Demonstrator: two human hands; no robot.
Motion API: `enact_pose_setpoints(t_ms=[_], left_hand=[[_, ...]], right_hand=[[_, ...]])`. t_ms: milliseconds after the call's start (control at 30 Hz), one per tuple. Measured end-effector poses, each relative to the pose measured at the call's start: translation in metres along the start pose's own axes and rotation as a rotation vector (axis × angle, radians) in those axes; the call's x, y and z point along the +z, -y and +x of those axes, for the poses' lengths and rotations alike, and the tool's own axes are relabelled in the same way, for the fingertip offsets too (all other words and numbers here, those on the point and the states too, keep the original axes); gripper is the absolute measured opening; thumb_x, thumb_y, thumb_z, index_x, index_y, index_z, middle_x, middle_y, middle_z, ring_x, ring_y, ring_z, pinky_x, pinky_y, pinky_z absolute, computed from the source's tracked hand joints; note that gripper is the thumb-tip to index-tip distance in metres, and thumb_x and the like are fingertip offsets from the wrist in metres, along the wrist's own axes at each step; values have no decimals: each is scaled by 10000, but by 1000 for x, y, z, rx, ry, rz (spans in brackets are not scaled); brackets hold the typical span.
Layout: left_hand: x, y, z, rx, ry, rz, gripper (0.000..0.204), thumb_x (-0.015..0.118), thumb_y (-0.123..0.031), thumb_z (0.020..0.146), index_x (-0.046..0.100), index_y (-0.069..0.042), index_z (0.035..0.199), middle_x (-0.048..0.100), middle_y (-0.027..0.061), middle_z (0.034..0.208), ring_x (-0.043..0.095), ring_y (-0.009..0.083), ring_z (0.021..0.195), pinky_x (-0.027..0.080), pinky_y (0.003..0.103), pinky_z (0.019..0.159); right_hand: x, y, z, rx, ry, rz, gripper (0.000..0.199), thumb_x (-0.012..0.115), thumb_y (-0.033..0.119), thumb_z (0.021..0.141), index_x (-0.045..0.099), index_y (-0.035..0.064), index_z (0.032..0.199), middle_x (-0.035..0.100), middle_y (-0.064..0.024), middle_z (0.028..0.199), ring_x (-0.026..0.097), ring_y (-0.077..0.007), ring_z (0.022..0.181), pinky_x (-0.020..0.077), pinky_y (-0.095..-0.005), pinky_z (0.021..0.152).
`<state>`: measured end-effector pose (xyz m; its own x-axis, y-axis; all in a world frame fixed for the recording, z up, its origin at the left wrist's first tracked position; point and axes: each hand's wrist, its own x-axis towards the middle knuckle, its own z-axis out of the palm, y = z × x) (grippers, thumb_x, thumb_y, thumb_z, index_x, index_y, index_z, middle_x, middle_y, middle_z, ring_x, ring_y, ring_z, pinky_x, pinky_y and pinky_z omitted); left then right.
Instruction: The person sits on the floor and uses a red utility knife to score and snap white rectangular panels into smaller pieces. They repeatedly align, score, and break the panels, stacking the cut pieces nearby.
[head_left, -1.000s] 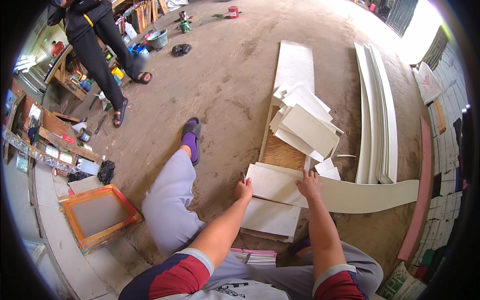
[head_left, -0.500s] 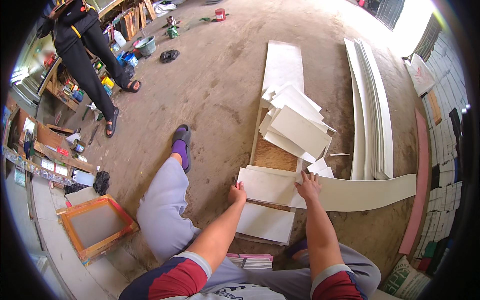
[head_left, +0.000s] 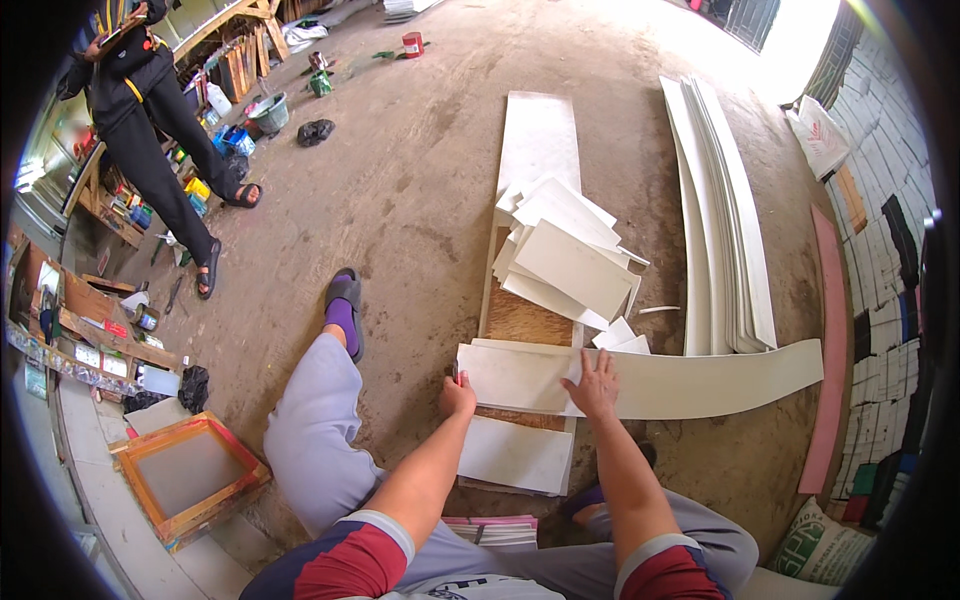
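Observation:
A long white flexible strip (head_left: 690,383) lies crosswise before me, its right end curving over the floor. My right hand (head_left: 594,386) presses on it palm down, fingers spread. At the strip's left end my left hand (head_left: 458,397) is closed around a small red tool (head_left: 461,378), mostly hidden by the fingers. Under the strip runs a long board (head_left: 530,323) with a bare brown wood patch. Cut white rectangular pieces (head_left: 575,265) are heaped loosely on its far part. Another white piece (head_left: 512,455) lies on the board's near end.
A stack of long white strips (head_left: 725,230) lies at the right, near a pink strip (head_left: 825,350) along the wall. To my left is a wooden frame (head_left: 190,465). A person (head_left: 150,120) holding a clipboard stands far left beside paint cans and buckets (head_left: 268,115).
The whole view has shifted slightly, so things sit further left in it. Both hands stay by the strip's left part, the right one still flat on it.

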<state>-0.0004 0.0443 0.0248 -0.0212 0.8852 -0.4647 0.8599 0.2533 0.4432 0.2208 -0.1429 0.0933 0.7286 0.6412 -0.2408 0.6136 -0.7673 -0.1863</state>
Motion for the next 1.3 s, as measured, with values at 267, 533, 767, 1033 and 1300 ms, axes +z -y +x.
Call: enact_pose_setpoints(t_ms=[267,533,767,1033,1300], left_hand=[[-27,-10,-12,112,89,124,434,518,-542,1008,603,-123,1081,731,175,1077,691,423,1022,529,552,838],[-37,-4,-10,233,143,63,364,685,-450,940,615,-141,1118,740,135,1080,701,387,1015,539,528,819],[-41,2,6,279,184,54,349,768,-397,879,659,-109,1043,745,135,1043,696,383,996,533,500,811],[-38,39,29,242,-20,-244,344,795,-333,868,672,-41,1003,740,179,986,710,380,930,535,488,810],[-49,97,70,46,-252,-638,233,769,-186,904,600,-26,932,641,85,818,597,229,752,497,397,747]], right_hand=[[12,37,-35,-350,134,-64,1269,925,600,496,309,419,1590,208,-244,1668,226,-468,1530,353,-693,1097],[-2,21,-14,-238,144,-115,1209,944,451,553,319,405,1588,243,-229,1662,254,-451,1524,393,-617,1083],[0,20,-17,-194,106,34,1166,944,460,598,349,289,1586,390,-222,1576,371,-423,1459,413,-567,1093],[35,42,-34,-184,-72,555,870,874,398,762,470,131,1485,562,-236,1320,581,-382,1205,503,-459,1000],[39,81,-129,-673,239,-149,1243,816,761,588,270,337,1620,282,-313,1595,306,-479,1471,300,-639,1137]])
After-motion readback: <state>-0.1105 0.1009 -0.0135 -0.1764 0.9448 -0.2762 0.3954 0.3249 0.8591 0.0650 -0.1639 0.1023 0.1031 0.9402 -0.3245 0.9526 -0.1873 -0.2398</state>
